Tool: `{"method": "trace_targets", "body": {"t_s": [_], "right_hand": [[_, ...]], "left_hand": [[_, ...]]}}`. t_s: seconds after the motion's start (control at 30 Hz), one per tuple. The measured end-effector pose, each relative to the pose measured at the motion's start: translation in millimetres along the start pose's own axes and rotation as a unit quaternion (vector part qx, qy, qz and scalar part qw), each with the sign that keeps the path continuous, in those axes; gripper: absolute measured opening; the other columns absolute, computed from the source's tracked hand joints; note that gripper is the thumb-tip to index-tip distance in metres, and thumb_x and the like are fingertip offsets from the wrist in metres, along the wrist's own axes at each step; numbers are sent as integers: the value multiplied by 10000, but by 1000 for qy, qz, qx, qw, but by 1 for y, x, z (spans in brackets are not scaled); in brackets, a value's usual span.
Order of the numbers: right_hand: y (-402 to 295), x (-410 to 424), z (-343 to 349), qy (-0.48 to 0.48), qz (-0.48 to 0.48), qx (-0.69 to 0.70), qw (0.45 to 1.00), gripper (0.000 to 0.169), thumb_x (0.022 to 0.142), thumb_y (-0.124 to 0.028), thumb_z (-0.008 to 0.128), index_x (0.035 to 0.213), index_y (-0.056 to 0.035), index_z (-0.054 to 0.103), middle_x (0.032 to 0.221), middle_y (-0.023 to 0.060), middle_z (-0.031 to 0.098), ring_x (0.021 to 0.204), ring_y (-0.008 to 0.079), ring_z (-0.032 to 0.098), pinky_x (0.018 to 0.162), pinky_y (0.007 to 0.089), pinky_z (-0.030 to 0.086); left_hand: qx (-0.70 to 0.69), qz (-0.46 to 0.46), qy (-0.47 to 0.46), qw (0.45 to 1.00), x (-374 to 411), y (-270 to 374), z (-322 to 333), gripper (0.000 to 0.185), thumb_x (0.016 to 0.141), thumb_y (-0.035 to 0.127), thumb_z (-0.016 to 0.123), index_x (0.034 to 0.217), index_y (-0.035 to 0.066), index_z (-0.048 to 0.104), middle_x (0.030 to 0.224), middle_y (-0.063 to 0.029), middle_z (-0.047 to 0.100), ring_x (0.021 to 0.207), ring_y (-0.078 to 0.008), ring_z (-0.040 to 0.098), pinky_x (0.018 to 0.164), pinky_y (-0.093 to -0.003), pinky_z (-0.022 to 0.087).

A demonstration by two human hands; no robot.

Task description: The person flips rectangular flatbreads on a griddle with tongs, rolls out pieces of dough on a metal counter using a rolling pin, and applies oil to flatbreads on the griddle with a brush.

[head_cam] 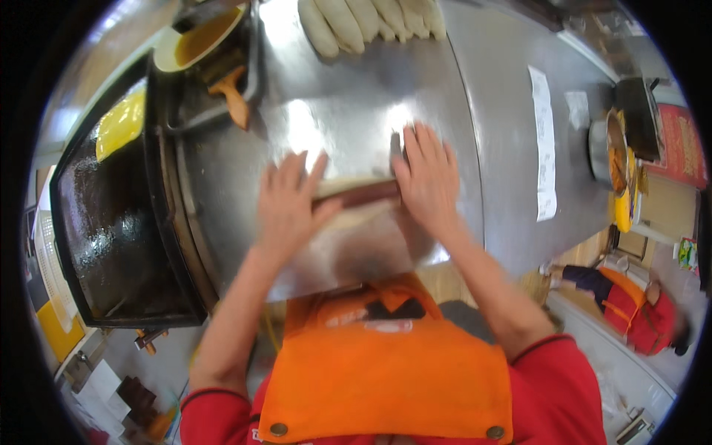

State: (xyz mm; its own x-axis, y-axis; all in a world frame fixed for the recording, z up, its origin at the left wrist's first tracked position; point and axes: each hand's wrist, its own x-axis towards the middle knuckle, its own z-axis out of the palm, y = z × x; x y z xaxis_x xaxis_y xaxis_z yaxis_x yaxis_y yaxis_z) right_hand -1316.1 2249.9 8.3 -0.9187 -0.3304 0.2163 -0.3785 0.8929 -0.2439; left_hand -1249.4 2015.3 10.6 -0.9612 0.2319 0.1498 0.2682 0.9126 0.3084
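A dark reddish-brown rod, apparently a rolling pin (364,194), lies crosswise over a pale, flat piece of dough (356,218) on the steel worktop. My left hand (290,197) rests flat at its left end, fingers spread and thumb along the rod. At the right end lies my right hand (427,175), palm down with extended fingers. Both palms hide the rod's ends, and neither hand's fingers curl visibly around it. A small dark object (396,147) beside my right thumb is too blurred to name. Several long pale dough pieces (367,25) lie side by side at the worktop's far edge.
A black griddle (105,222) with a yellow packet (121,125) stands left. Near it are a wooden-handled brush (236,100) and a bowl of brown liquid (203,41). Right are a paper strip (544,144) and a metal bowl (602,150); a person (639,308) is farther off.
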Motion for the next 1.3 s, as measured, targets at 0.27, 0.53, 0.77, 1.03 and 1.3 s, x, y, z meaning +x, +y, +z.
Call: {"method": "trace_targets", "body": {"t_s": [0.27,0.53,0.77,1.03,1.3], "right_hand": [[4,-61,-1,1,2,58,998,617,807,-270,643,1328,28,498,1369,214,509,1278,360,475,1065,493,352],[28,-9,14,45,2,62,997,559,870,-264,596,1337,23,486,1373,207,503,1281,352,469,1071,497,337],[17,-94,-31,-113,12,136,984,617,863,-270,651,1358,39,449,1439,229,422,1344,367,398,1108,489,308],[-2,-9,-1,-53,-44,63,996,634,882,-321,618,1371,37,431,1446,213,415,1364,339,370,1113,492,298],[-18,-46,-13,-99,-87,60,989,715,785,-303,714,1368,12,448,1450,195,421,1356,311,391,1104,495,295]], "left_hand": [[44,18,-77,996,-23,14,7,730,844,417,649,1439,76,398,1513,-148,346,1420,-326,290,1155,-503,240],[120,1,-20,993,42,13,6,634,879,379,601,1421,96,432,1487,-157,380,1364,-372,344,1098,-549,284],[92,91,-46,991,-41,49,5,628,716,340,746,1266,94,572,1388,-112,506,1253,-278,502,893,-442,450],[86,-60,-36,994,-17,-2,-10,666,848,302,601,1437,59,405,1495,-145,390,1385,-323,358,1069,-443,334],[-36,-126,-34,991,-59,-2,10,699,808,236,582,1415,-45,380,1500,-204,356,1409,-347,312,1168,-459,222]]}}
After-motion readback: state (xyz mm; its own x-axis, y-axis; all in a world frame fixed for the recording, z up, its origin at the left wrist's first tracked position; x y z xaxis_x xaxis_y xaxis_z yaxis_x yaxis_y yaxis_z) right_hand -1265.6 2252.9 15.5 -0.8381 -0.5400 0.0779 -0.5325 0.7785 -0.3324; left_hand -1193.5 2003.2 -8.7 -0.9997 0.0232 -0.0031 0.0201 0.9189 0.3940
